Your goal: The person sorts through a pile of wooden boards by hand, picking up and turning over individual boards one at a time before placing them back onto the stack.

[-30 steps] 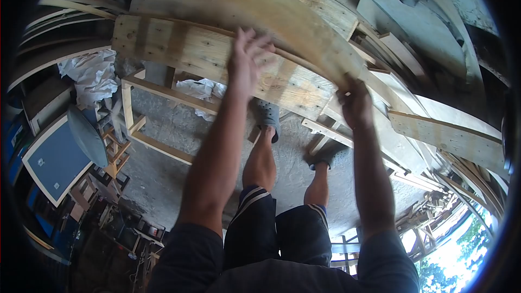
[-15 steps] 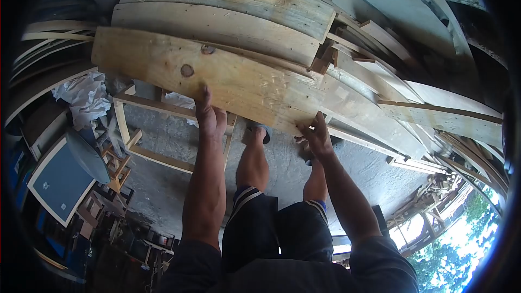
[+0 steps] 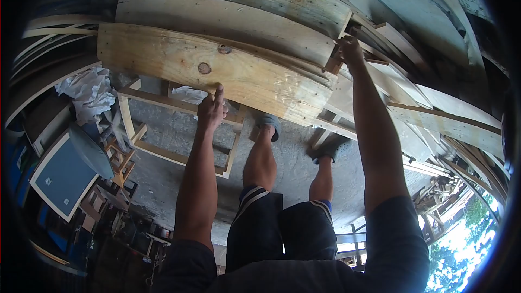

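Observation:
A long pale plank (image 3: 255,78) with dark knots lies across the view, in front of a stack of boards (image 3: 228,19). My left hand (image 3: 213,109) is at its lower edge, thumb stretched up on the plank's face and the other fingers curled at the edge. Further right and higher up, my right hand (image 3: 350,51) is closed at the right end of the stacked boards, beside a small brown wood block (image 3: 333,65). What its fingers hold, if anything, is too small to make out.
Below the plank a wooden frame (image 3: 163,154) stands on the concrete floor (image 3: 293,171). Crumpled white wrapping (image 3: 89,95) and a blue panel with a pale border (image 3: 65,176) are at the left. More long boards (image 3: 445,119) lean at the right.
My right hand has left the plank's right end and moved up and right to the stacked boards. My left hand stays at the plank's lower edge, and the plank appears slightly further right.

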`<state>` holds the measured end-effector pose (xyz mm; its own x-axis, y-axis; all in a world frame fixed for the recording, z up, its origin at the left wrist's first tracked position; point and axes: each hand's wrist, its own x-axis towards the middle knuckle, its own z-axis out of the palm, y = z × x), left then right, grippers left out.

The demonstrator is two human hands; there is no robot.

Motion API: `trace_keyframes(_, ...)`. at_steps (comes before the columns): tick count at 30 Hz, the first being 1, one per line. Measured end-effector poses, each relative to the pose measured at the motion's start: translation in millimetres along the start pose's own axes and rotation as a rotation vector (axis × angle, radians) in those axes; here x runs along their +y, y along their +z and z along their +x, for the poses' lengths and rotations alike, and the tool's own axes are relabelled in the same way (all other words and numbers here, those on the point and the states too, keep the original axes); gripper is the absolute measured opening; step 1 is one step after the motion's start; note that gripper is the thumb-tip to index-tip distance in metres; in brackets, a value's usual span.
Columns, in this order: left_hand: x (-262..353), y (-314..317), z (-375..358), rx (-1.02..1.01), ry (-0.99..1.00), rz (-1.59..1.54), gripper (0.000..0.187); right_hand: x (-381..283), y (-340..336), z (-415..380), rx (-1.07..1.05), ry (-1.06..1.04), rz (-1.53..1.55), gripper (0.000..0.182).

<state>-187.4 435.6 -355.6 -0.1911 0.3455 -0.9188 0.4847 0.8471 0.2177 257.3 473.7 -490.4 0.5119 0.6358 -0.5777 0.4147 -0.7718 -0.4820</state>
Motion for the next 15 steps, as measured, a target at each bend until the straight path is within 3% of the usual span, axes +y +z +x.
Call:
trace_keyframes(1, 0, -2, 2, 0.008, -0.004, 0.005, 0.080, 25, 16, 30, 0.058, 0.050, 0.071, 0.027)
trace_keyframes(3, -1, -1, 1, 0.065, 0.055, -0.104, 0.078, -9, 4, 23, -0.227, 0.276, 0.314, 0.025)
trace_keyframes(5, 5, 0, -4, 0.055, 0.047, -0.205, 0.072, -12, 12, 29, -0.104, 0.271, 0.172, 0.058)
trace_keyframes(9, 2, 2, 0, 0.047, 0.087, -0.162, 0.081, -27, 29, 44, -0.070, 0.240, -0.133, 0.067)
trace_keyframes(13, 1, 3, 0, 0.043, 0.095, -0.167, 0.082, -74, 30, 27, 0.098, 0.502, 0.115, 0.072)
trace_keyframes(15, 4, 2, -1, 0.034, 0.097, -0.170, 0.082, -76, 30, 31, 0.112, 0.469, 0.083, 0.069)
